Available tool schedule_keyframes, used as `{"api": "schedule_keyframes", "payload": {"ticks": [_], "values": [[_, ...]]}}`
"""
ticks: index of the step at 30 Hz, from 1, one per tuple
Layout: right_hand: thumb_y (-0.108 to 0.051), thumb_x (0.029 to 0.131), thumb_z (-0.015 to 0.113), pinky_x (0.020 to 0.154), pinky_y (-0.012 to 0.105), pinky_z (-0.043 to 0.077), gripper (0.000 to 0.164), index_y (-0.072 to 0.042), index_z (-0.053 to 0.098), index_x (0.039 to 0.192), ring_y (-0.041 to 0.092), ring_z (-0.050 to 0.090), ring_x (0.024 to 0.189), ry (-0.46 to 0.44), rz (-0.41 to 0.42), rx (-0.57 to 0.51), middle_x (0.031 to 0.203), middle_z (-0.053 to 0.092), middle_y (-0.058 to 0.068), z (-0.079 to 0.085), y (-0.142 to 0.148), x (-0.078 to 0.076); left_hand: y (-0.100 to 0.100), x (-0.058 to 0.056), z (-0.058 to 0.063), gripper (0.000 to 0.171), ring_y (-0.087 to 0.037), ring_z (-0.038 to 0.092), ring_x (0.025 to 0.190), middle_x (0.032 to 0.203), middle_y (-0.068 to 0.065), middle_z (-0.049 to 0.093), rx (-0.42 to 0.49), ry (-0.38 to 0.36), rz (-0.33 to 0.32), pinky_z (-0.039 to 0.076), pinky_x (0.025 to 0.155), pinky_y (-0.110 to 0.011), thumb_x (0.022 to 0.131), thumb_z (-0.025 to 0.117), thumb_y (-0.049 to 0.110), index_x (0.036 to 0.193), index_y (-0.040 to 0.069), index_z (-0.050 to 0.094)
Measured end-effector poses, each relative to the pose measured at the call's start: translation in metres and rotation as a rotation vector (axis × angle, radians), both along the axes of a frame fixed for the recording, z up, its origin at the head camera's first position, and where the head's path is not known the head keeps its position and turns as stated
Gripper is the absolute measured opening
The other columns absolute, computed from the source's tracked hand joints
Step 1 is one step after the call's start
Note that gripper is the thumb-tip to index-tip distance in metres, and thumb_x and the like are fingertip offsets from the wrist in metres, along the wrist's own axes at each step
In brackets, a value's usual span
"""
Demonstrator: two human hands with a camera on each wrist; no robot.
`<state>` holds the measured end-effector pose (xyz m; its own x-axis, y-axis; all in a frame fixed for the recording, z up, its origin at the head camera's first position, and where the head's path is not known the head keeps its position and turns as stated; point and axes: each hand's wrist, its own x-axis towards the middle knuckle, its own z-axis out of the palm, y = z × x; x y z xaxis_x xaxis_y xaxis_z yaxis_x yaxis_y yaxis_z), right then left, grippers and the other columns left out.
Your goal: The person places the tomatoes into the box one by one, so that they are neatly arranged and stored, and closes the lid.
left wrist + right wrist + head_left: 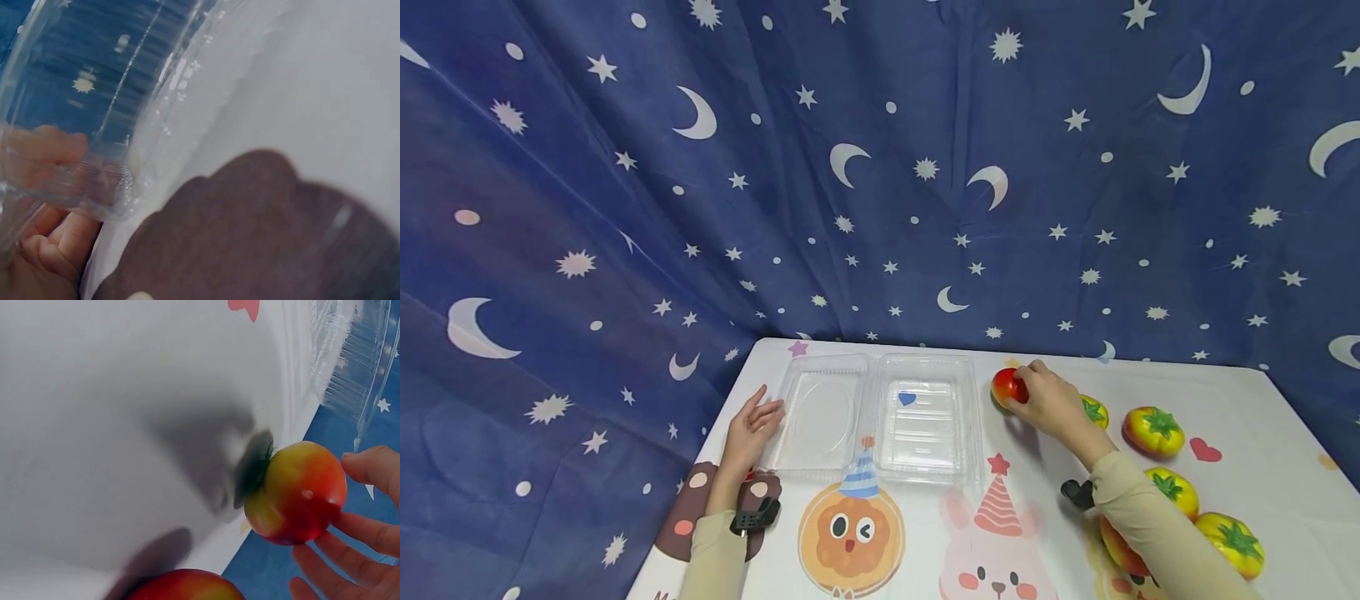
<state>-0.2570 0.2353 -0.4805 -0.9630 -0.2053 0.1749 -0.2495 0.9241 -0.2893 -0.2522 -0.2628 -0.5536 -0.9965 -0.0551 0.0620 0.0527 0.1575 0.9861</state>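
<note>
Your right hand [1051, 404] grips a red-and-yellow fruit [1007, 387], leaf side down; a clear container [880, 421] lies open beside your left hand [752, 429].

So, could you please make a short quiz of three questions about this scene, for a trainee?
1. True or false: the clear container lies open.
2. Where is the left hand?
3. Which hand holds a red-and-yellow fruit? A) left B) right

Key:
1. True.
2. Beside the container's outer left edge, as the head view shows.
3. B, the right hand.
</note>
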Motion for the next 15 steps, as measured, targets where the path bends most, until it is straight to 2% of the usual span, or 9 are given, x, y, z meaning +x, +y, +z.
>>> {"api": "schedule_keyframes", "payload": {"ticks": [5, 9, 15], "values": [[-0.021, 0.078, 0.082, 0.073, 0.054, 0.056, 0.055, 0.009, 0.060, 0.118, 0.037, 0.062, 0.086, 0.021, 0.006, -0.004, 0.107, 0.058, 0.025, -0.003, 0.000, -0.005, -0.004, -0.006, -0.015, 0.070, -0.004, 0.064, 0.102, 0.132, -0.023, 0.059, -0.011, 0.020, 0.014, 0.050, 0.082, -0.013, 0.094, 0.069, 0.009, 0.154, 0.009, 0.034], [-0.022, 0.077, 0.083, 0.075, 0.057, 0.055, 0.062, 0.009, 0.057, 0.124, 0.040, 0.060, 0.092, 0.000, -0.007, 0.003, 0.113, 0.056, 0.027, -0.004, 0.000, -0.009, -0.004, -0.007, -0.018, 0.069, -0.005, 0.064, 0.103, 0.131, -0.023, 0.060, -0.022, 0.042, 0.021, 0.050, 0.082, -0.014, 0.093, 0.070, 0.010, 0.153, 0.009, 0.035], [-0.024, 0.079, 0.082, 0.082, 0.060, 0.052, 0.073, 0.011, 0.049, 0.134, 0.043, 0.056, 0.101, -0.060, -0.045, 0.025, 0.122, 0.051, 0.030, -0.007, -0.001, -0.016, -0.005, -0.008, -0.018, 0.070, -0.005, 0.065, 0.102, 0.131, -0.025, 0.059, -0.006, 0.011, 0.012, 0.051, 0.081, -0.015, 0.093, 0.069, 0.007, 0.154, 0.007, 0.034]]}}
